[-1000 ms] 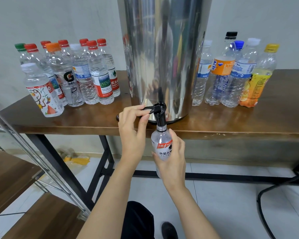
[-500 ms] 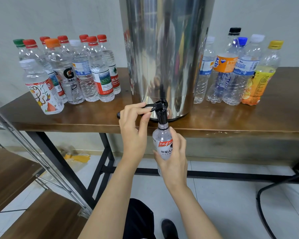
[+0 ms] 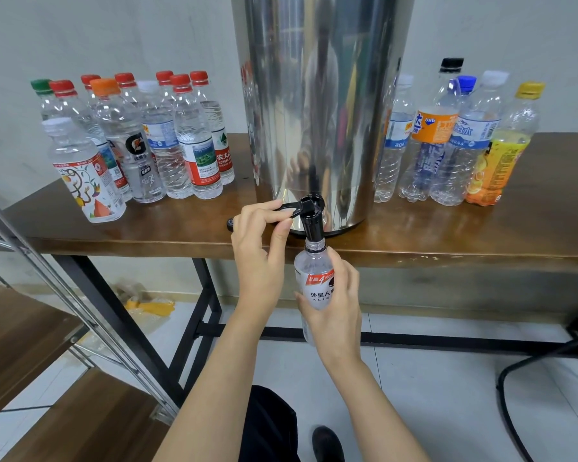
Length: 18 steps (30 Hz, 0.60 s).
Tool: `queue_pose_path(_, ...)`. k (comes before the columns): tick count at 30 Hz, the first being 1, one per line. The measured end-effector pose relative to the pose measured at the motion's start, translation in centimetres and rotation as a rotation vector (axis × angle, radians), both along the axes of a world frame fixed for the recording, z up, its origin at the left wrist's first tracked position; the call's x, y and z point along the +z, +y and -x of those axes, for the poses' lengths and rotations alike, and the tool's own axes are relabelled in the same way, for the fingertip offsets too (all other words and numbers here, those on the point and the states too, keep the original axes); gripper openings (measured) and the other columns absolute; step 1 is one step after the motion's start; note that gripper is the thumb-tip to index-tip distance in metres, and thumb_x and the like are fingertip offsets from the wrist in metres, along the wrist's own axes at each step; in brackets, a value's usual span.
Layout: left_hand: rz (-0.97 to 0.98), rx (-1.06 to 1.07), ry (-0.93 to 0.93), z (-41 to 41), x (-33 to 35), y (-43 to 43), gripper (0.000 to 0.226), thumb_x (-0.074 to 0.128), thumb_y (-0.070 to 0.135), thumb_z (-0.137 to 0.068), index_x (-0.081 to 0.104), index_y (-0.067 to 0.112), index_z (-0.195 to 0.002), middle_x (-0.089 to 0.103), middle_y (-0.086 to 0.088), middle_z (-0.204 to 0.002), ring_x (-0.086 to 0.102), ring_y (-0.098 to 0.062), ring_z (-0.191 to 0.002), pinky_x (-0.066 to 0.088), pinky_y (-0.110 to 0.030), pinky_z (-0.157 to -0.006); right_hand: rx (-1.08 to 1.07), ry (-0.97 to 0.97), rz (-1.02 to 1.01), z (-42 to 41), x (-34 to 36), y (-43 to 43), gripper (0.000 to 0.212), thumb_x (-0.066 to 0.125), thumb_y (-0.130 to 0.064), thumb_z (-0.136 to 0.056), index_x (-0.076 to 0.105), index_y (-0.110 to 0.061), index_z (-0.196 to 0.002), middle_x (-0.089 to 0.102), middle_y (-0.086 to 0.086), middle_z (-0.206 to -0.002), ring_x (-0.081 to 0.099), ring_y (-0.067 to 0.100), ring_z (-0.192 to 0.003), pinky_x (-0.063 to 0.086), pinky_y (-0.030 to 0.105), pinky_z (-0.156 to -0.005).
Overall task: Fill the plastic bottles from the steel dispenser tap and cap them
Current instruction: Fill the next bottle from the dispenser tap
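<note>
A tall steel dispenser (image 3: 321,105) stands on the wooden table (image 3: 447,228). Its black tap (image 3: 311,216) hangs over the table's front edge. My left hand (image 3: 259,258) pinches the tap's black lever between thumb and fingers. My right hand (image 3: 336,308) grips a clear uncapped bottle (image 3: 316,278) with a red and white label, its mouth right under the spout. A small black cap (image 3: 230,224) lies on the table just left of the tap.
Several capped bottles (image 3: 141,145) stand in a cluster at the table's left. Several more bottles (image 3: 454,138) stand to the right of the dispenser. Wooden steps with a metal rail (image 3: 47,295) are at lower left. A black chair base (image 3: 548,361) is at lower right.
The hands keep the same hold on lever and bottle; only the camera view has shifted slightly.
</note>
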<state>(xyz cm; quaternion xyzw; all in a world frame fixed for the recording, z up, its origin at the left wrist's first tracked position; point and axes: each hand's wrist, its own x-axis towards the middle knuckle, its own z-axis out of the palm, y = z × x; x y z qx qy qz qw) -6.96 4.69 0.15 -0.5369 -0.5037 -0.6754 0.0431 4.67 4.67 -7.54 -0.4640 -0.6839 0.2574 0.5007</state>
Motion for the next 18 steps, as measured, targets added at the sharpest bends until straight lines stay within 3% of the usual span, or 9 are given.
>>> queue_pose_path(4, 0.006, -0.003, -0.003, 0.05, -0.02, 0.00, 0.009, 0.056, 0.024, -0.097, 0.065, 0.024, -0.097, 0.061, 0.009, -0.113, 0.054, -0.004, -0.112, 0.043, -0.058, -0.095, 0.015, 0.018, 0.004, -0.03, 0.06, 0.05, 0.087, 0.083, -0.016, -0.077, 0.034, -0.033, -0.147, 0.037, -0.012, -0.136, 0.051, 0.006, -0.110, 0.054, 0.029, -0.076)
queue_pose_path(8, 0.008, -0.008, 0.001, 0.12, 0.04, -0.04, 0.009, 0.056, 0.025, -0.097, 0.065, 0.024, -0.097, 0.061, 0.011, -0.112, 0.054, -0.004, -0.112, 0.043, -0.058, -0.095, 0.039, 0.039, 0.014, -0.02, 0.15, 0.07, 0.087, 0.083, -0.015, -0.077, 0.034, -0.034, -0.147, 0.035, -0.018, -0.133, 0.043, -0.010, -0.105, 0.042, 0.007, -0.073)
queue_pose_path(11, 0.001, -0.009, 0.003, 0.10, 0.07, 0.02, 0.009, 0.056, 0.024, -0.096, 0.065, 0.024, -0.097, 0.061, 0.012, -0.112, 0.054, -0.004, -0.111, 0.043, -0.058, -0.095, 0.063, 0.074, 0.021, 0.08, 0.19, 0.07, 0.087, 0.084, -0.012, -0.076, 0.035, -0.033, -0.146, 0.036, -0.016, -0.133, 0.041, -0.021, -0.108, 0.038, -0.003, -0.075)
queue_pose_path(18, 0.006, -0.011, -0.001, 0.12, 0.11, 0.01, 0.010, 0.055, 0.027, -0.096, 0.063, 0.032, -0.098, 0.059, 0.017, -0.112, 0.054, -0.007, -0.112, 0.042, -0.057, -0.096, 0.114, 0.152, 0.090, 0.15, 0.11, 0.21, 0.087, 0.084, -0.005, -0.075, 0.038, -0.026, -0.146, 0.045, -0.008, -0.138, 0.037, -0.023, -0.117, 0.033, -0.003, -0.087)
